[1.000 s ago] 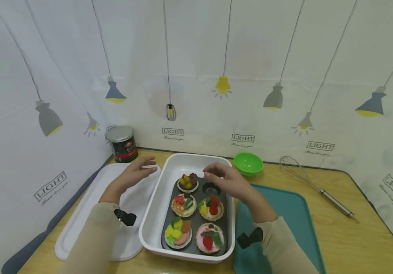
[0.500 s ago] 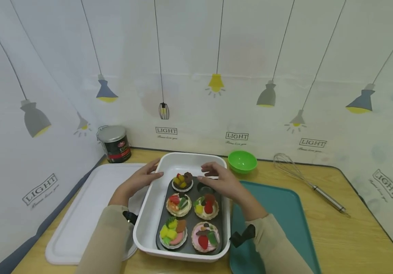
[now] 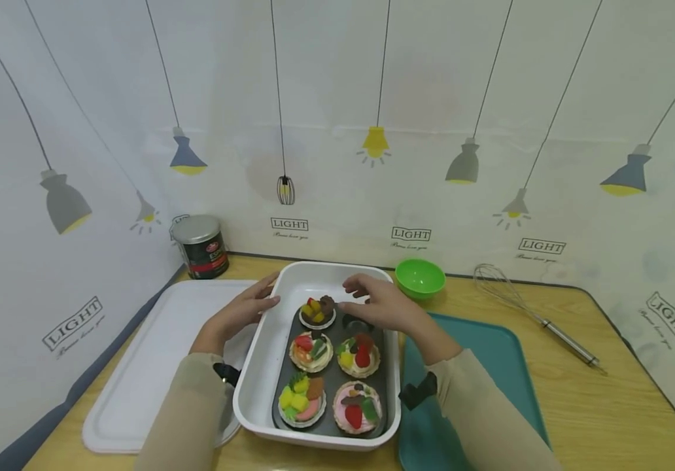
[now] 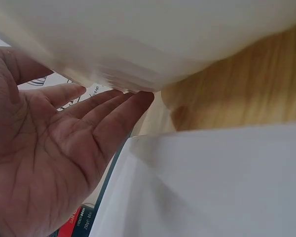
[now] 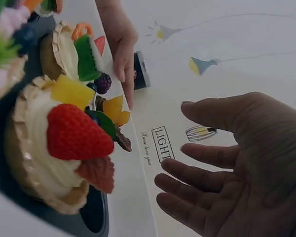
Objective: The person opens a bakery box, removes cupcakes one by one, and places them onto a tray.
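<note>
"Head view first: where is the white dish (image 3: 265,373), and what does it hold?"

"It sits on the worktop (image 3: 626,418), between the white tray (image 3: 155,366) and the teal tray (image 3: 496,347). Inside lies a dark baking pan (image 3: 328,377) with five fruit tarts (image 3: 358,356) in its cups. The far right cup (image 3: 354,324) looks bare, though a hand partly covers it."

"And how do the hands stand?"

"Apart. The left hand (image 3: 249,306) is at the dish's left edge; the left wrist view shows its fingertips (image 4: 138,101) touching the outer wall, without wrapping round it. The right hand (image 3: 381,304) is above the far right part of the dish, fingers loosely spread, holding nothing."

"Which step is that?"

"Probably steadying the dish from the left while the right hand gets into place. The pan already lies in the dish, and the tarts sit upright, so this looks more like adjusting than loading."

"What does the next move call for?"

"If the dish is to shift, the right hand would need the opposite wall, so that both sides push evenly. If a tart is wanted instead, a light pinch at the crust would suit, clear of the fruit."
</note>
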Motion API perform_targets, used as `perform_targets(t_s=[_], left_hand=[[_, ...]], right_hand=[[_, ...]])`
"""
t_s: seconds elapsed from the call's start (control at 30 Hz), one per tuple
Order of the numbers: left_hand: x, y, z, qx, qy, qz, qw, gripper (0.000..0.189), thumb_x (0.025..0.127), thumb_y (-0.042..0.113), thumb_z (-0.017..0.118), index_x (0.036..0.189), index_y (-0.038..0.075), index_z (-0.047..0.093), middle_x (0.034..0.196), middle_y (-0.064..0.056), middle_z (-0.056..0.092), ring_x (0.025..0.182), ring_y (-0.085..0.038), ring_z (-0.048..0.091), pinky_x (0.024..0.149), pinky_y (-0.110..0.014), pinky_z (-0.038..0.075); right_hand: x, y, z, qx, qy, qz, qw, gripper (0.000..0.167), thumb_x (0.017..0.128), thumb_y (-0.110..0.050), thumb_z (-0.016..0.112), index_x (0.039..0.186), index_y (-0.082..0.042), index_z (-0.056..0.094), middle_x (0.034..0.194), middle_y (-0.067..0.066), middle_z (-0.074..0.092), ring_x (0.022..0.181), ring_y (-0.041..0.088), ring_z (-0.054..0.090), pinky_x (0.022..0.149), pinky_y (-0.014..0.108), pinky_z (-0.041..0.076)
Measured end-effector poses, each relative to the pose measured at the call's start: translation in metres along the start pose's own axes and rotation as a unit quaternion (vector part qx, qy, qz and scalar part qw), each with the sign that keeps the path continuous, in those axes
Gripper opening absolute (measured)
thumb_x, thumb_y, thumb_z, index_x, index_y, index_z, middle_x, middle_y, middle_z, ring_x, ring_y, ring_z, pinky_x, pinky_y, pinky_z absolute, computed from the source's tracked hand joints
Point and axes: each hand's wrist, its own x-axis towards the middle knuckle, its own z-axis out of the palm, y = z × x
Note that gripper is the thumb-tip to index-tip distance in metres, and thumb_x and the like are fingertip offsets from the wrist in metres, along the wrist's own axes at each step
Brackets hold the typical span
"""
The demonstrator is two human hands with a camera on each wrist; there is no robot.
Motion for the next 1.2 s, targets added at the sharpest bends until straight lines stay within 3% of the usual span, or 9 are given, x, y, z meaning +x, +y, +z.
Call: perform_targets(t_s=[0.2,0.43,0.77,0.97,1.2], left_hand=[[0.002,-0.002,0.001,-0.015,0.000,0.003,0.9999,0.071,0.101,0.029,0.059,0.161,0.036,0.020,0.166,-0.010,0.020,0.148,-0.040,0.028,0.111,-0.063,0.031],[0.000,-0.004,0.002,-0.022,0.000,0.018,0.9996,0.073,0.100,0.024,0.060,0.161,0.033,0.022,0.166,-0.012,0.020,0.147,-0.040,0.030,0.110,-0.063,0.033],[-0.003,-0.003,-0.002,-0.026,0.000,0.029,0.9993,0.070,0.100,0.025,0.060,0.160,0.033,0.026,0.165,-0.010,0.025,0.147,-0.039,0.031,0.109,-0.063,0.035],[-0.001,-0.002,-0.002,-0.026,-0.004,0.026,0.9993,0.070,0.100,0.025,0.060,0.160,0.034,0.026,0.165,-0.010,0.026,0.147,-0.038,0.029,0.109,-0.063,0.034],[-0.001,-0.006,-0.003,-0.031,0.001,0.018,0.9994,0.069,0.100,0.026,0.061,0.159,0.036,0.027,0.165,-0.008,0.026,0.147,-0.037,0.031,0.110,-0.062,0.035]], right_hand=[[0.027,-0.011,0.002,-0.108,-0.085,-0.030,0.9901,0.053,0.094,-0.034,0.069,0.136,-0.004,0.056,0.135,0.015,0.060,0.124,0.032,0.058,0.101,0.045,0.048],[0.051,-0.005,0.014,-0.099,-0.160,-0.036,0.9815,0.069,0.091,-0.030,0.075,0.147,-0.003,0.045,0.148,0.015,0.050,0.136,0.033,0.047,0.110,0.046,0.039],[0.065,0.014,0.031,-0.047,-0.164,-0.024,0.9850,0.075,0.086,-0.033,0.080,0.146,-0.005,0.046,0.140,0.012,0.057,0.127,0.026,0.056,0.106,0.043,0.044],[0.066,0.022,0.041,-0.068,-0.173,-0.013,0.9825,0.071,0.085,-0.035,0.081,0.143,-0.008,0.050,0.126,0.002,0.063,0.115,0.015,0.059,0.101,0.036,0.047],[0.065,0.024,0.048,-0.098,-0.163,-0.033,0.9812,0.066,0.084,-0.029,0.082,0.140,-0.009,0.053,0.128,0.001,0.061,0.117,0.014,0.057,0.104,0.035,0.044]])
